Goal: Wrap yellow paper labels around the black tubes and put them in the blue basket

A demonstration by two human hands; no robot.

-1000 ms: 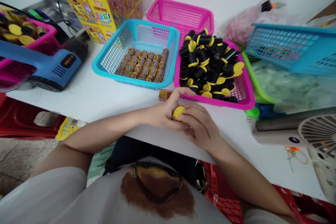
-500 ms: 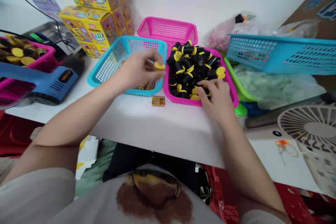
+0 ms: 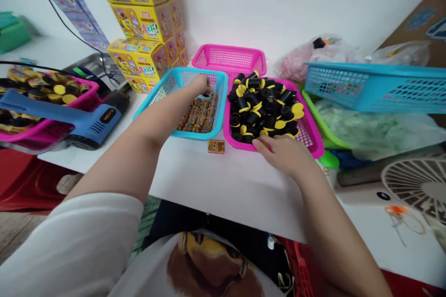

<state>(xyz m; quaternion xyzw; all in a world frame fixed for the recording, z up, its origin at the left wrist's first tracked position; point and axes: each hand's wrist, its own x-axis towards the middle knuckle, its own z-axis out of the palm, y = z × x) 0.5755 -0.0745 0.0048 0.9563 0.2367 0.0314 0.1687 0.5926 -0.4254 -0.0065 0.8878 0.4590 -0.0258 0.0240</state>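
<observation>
My left hand reaches into the far part of the blue basket. Its fingers are curled downward and mostly hidden, with a small dark piece showing under them. Rows of wrapped, patterned small cups lie in that basket. My right hand rests at the near rim of the pink basket, thumb and fingers apart, fingertips beside the black containers. Black containers with yellow lids are heaped in this basket. A small printed packet lies on the table between the two baskets.
Yellow printed boxes are stacked at the back left. A blue heat gun lies beside another pink basket of cups. Behind stands a further pink basket. At right are a blue basket and a fan.
My left hand, which pinched a yellow-lidded piece, has moved into the blue basket. My right hand has drawn back from the heap to the pink basket's near rim. The view has shifted.
</observation>
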